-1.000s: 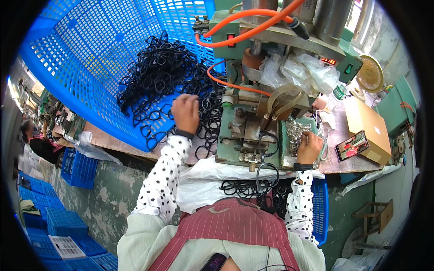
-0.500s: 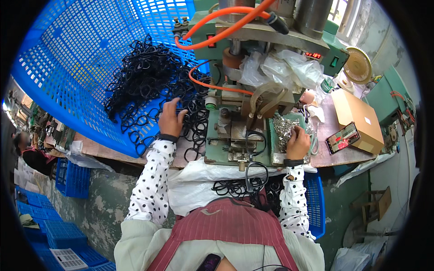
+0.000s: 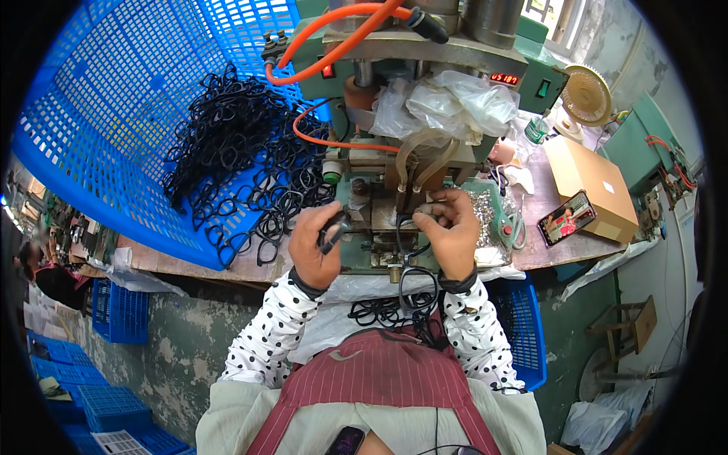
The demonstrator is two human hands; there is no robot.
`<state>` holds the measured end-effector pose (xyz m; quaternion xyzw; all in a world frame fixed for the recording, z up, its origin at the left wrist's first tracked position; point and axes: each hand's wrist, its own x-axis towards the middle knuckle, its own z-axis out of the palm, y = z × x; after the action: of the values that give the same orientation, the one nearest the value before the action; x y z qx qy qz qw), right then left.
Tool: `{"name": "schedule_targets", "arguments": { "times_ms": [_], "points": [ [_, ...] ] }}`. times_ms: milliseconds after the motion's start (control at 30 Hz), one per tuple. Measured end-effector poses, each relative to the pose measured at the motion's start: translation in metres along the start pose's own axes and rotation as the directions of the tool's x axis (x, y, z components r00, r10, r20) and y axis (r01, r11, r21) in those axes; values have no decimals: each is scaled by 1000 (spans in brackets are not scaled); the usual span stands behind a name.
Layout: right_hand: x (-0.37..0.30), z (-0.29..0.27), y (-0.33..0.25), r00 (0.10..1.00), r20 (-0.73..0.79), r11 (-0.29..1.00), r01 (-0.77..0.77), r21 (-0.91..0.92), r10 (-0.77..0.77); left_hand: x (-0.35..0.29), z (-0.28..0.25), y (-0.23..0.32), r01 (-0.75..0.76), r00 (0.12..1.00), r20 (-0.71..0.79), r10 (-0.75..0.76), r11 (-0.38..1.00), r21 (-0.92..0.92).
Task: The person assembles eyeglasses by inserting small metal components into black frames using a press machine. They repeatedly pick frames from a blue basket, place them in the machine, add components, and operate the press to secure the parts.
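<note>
My left hand [image 3: 315, 246] is closed round a black eyeglass frame [image 3: 332, 232], partly hidden by the fingers, just left of the press fixture. Another black eyeglass frame [image 3: 419, 294] sits at the fixture [image 3: 390, 244], with one rim hanging down past its front edge. Close to that frame's upper end, beneath the two clear tubes [image 3: 421, 163], my right hand [image 3: 453, 236] has thumb and forefinger pinched together. Whatever lies between those fingertips is too small to make out. Beside the right hand stands a green tray [image 3: 489, 227] of small shiny metal parts.
A large blue basket [image 3: 98, 171] holding a heap of black eyeglass frames [image 3: 227, 136] tilts at the left. The green press [image 3: 523, 83] with orange hoses rises ahead. At right are a cardboard box [image 3: 599, 189], a phone [image 3: 566, 220] and a fan [image 3: 585, 95]. More frames lie on my lap.
My left hand has come from the heap toward the fixture with an eyeglass frame in it. My right hand has left the metal-parts tray and moved left to the frame at the fixture.
</note>
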<state>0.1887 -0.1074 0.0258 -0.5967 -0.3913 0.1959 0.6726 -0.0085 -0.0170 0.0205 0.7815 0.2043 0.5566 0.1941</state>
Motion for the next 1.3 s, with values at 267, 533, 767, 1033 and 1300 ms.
{"name": "schedule_targets", "arguments": {
  "times_ms": [267, 533, 767, 1033, 1300],
  "points": [
    [7, 21, 6, 994, -12, 993, 111, 26, -111, 6, 9, 10, -322, 938, 114, 326, 945, -51],
    [4, 31, 18, 986, -79, 980, 158, 122, -149, 41, -4, 28, -359, 900, 279, 336, 932, 38],
    [0, 40, 11, 979, -175, 956, 145, 256, -102, 56, -3, 33, 43, 997, 74, -36, 994, -96],
    [24, -20, 34, 887, -219, 841, 270, -468, -407, -1, 43, 28, -380, 776, 437, 454, 890, -251],
    [19, -127, 86, 990, -138, 665, -79, -743, -35, 4, 47, 17, -427, 711, 456, 536, 843, -326]
  ]
}}
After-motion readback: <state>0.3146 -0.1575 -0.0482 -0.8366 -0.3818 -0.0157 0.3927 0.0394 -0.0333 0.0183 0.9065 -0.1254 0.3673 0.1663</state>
